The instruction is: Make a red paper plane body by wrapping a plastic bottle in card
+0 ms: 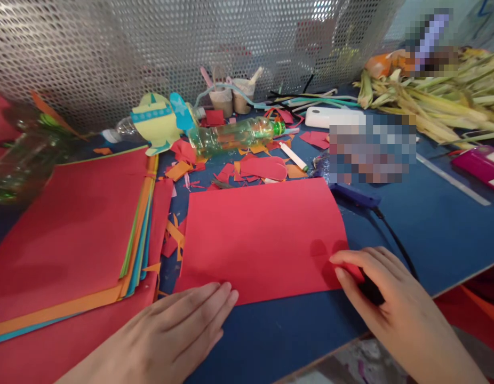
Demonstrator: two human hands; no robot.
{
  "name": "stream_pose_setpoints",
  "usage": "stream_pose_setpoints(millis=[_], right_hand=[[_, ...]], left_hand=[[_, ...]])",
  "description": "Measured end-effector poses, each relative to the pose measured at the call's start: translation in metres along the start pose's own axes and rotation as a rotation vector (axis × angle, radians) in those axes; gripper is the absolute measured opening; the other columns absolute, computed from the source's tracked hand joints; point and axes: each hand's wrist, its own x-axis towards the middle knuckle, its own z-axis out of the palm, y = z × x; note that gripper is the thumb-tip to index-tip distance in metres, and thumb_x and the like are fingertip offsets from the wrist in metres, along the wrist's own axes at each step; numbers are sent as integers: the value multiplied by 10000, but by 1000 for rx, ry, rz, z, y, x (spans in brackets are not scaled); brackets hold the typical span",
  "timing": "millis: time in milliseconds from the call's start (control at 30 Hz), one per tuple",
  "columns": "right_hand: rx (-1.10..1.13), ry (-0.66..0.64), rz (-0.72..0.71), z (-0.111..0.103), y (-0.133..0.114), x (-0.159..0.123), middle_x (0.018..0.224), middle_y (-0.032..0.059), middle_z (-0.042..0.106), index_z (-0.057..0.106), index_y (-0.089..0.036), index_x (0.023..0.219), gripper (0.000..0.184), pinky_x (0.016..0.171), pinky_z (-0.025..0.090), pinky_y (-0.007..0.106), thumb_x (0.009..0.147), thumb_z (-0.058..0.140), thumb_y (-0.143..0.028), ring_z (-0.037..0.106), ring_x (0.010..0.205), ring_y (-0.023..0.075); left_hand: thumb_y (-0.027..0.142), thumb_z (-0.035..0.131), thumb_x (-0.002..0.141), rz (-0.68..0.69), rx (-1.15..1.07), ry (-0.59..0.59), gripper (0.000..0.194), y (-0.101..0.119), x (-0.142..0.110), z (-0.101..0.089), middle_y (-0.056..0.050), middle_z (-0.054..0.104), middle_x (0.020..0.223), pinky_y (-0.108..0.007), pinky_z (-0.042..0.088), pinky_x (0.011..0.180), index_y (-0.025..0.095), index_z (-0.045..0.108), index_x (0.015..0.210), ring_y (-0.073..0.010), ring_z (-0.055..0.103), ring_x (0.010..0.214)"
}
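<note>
Left hand [178,328] flat, fingers together, on the near-left corner of the red paper sheet [259,229]. Right hand [391,288] pinches its near-right corner. Coloured paper stack [87,224] lies left.

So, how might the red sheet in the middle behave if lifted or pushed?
The red sheet would probably flop somewhat, since its right edge bows. It is likely light, as it looks like thin paper or card. Pushed, it might slide, lying mostly flat on the table.
</note>
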Motion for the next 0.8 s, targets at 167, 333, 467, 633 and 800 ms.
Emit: stream_pose_setpoints(millis=[167,333,467,633,800], right_hand=[[-6,-27,-29,-1,0,0,816,28,598,539,-213,1001,129,682,460,295,943,427,-184,560,768,183],[-11,-7,-38,1,4,-4,896,60,562,569,-208,1027,147,712,470,316,938,453,-202,552,847,200],[-109,87,-103,-1,4,-4,1100,109,519,639,-224,1007,187,804,446,388,898,505,-152,519,967,244],[-8,55,-345,0,-18,3,1067,28,640,681,-289,1108,266,1049,341,380,918,533,-174,535,1052,195],[-39,-7,-438,13,-38,11,1015,-14,706,652,-343,1172,293,1167,110,480,899,587,-428,561,1039,165]], left_hand=[[128,351,956,204,166,-48,399,-4,6,-9,48,633,1292,-223,306,1105,193,564,1287,-118,529,1212],[187,351,976,162,236,-57,373,7,10,-10,37,667,1242,-262,407,1005,188,559,1285,-142,584,1125],[325,428,953,88,262,-41,370,19,13,-8,31,654,1262,-286,403,984,189,584,1260,-171,582,1105],[432,501,897,110,257,-37,417,22,14,-7,40,640,1276,-311,340,1029,205,610,1230,-193,543,1113],[475,536,853,93,219,-33,513,19,13,-5,36,667,1214,-323,330,1005,203,568,1287,-201,527,1068]])
